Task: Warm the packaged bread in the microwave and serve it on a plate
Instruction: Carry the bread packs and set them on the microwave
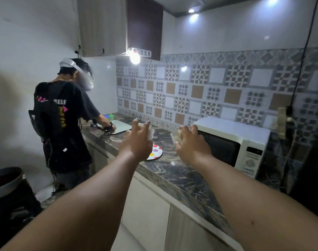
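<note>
My left hand (138,140) is raised over the counter, its fingers around a piece of clear plastic packaging (151,132). My right hand (190,142) is level with it, just in front of the microwave, and grips the packaged bread (179,135), pale bread seen through clear plastic. The two pieces of plastic are a little apart; whether they are joined I cannot tell. A white plate with coloured dots (156,152) lies on the counter below and between my hands, partly hidden by my left wrist. The white microwave (232,140) stands on the right with its dark door closed.
A dark marbled countertop (174,176) runs from the front right to the back left, over pale cabinets. Another person (64,124) works at the far left end with a white board. A cable and socket hang right of the microwave. A pan sits at the lower left.
</note>
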